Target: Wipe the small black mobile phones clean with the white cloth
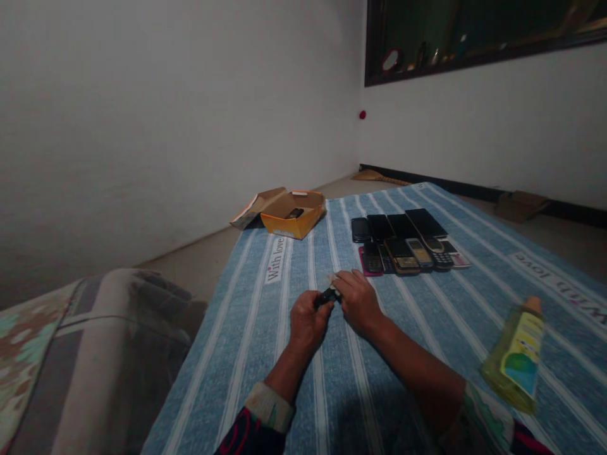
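My left hand [307,321] is closed round a small black phone [327,296], held just above the striped cloth. My right hand [359,302] is closed over the other end of it, pinching a crumpled whitish wipe [331,280] against the phone. Whether the wipe is paper or cloth I cannot make out. Beyond my right hand, several phones lie in two rows, with a large black smartphone [425,222] at the back right and a keypad phone [419,253] in front. At the near left of the group is a pink-edged phone [370,260].
An open orange cardboard box [296,226] with a dark phone [294,213] inside stands at the far left of the blue striped cloth [265,316]. A yellow-green bottle [516,357] lies at right. A draped grey fabric [118,366] is at left.
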The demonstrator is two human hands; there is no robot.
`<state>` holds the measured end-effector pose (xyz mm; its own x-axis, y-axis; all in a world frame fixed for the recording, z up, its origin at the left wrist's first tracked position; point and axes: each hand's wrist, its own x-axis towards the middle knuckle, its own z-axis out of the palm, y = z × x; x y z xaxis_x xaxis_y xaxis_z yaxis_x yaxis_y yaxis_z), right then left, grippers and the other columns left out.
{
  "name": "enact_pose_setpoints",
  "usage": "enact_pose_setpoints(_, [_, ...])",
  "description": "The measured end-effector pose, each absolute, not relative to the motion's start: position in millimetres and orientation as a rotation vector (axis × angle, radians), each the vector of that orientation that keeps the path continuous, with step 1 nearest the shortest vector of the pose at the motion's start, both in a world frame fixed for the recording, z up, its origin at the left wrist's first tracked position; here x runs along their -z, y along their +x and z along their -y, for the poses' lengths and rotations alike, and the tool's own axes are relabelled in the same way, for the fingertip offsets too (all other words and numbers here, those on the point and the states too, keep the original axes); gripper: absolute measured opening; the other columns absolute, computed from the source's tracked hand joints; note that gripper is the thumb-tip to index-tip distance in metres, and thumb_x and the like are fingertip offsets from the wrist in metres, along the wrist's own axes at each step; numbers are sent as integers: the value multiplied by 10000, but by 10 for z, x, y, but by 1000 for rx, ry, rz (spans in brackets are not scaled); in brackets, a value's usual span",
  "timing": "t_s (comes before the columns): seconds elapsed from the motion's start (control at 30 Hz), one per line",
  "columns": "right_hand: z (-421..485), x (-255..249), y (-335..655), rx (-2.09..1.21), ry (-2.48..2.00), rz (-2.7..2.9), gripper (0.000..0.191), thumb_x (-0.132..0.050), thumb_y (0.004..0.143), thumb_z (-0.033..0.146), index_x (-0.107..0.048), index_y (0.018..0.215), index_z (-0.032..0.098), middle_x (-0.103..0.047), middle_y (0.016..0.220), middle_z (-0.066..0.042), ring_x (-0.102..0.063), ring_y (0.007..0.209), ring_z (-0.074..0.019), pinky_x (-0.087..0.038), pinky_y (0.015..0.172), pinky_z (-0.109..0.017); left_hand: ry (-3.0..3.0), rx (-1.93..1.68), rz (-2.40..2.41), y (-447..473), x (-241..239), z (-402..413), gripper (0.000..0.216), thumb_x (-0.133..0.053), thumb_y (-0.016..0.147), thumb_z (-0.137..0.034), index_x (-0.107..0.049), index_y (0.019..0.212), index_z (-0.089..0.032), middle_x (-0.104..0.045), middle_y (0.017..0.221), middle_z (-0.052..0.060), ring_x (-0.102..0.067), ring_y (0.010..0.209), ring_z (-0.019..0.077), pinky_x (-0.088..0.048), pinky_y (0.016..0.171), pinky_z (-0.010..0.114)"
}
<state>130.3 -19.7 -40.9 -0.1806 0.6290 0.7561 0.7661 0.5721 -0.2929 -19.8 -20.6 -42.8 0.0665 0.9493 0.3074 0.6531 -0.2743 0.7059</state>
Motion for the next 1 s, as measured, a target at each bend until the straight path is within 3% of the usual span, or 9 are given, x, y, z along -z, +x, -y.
enact_pose_setpoints(0.2, [300, 404, 1104, 118, -968, 1924, 275, -417, 958, 95, -675, 917, 181, -699, 989, -100, -618, 891, -208, -476, 893, -381, 1998, -1094, -1553, -212, 462, 202, 94, -556, 738, -194, -619, 808, -203, -664, 761, 25, -626, 739, 192, -490, 692, 301])
enact_pose_setpoints(0.43, [183, 446, 1302, 126, -1126, 1844, 283, -439, 909, 49, -687, 972, 170, -699, 988, -119, -619, 938, -237, -471, 905, -431, 2005, -1059, -1622, -194, 454, 200, 99, -664, 729, -278, -613, 736, -194, -623, 687, 1, -605, 688, 176, -462, 652, 280])
enact_pose_setpoints(0.63, [293, 430, 1113, 54, -1002, 1895, 306, -410, 932, 64, -683, 999, 186, -709, 1045, -99, -636, 941, -206, -421, 1009, -452, 2048, -1093, -1556, -210, 462, 198, 91, -563, 730, -173, -621, 795, -200, -662, 748, 23, -625, 712, 184, -475, 671, 284])
enact_pose_setpoints(0.83, [207, 457, 1291, 82, -1159, 1912, 324, -423, 903, 33, -683, 1041, 169, -706, 1039, -113, -632, 986, -223, -380, 1043, -495, 2000, -1045, -1608, -192, 455, 212, 68, -645, 734, -240, -596, 739, -194, -630, 711, 10, -602, 695, 179, -459, 652, 281])
enact_pose_setpoints(1.0, [177, 455, 1354, 88, -1135, 1854, 311, -443, 893, 42, -692, 1031, 167, -702, 1030, -113, -616, 955, -227, -458, 929, -410, 1993, -1026, -1635, -187, 457, 206, 85, -663, 724, -231, -592, 744, -189, -627, 709, 6, -603, 692, 176, -465, 662, 286])
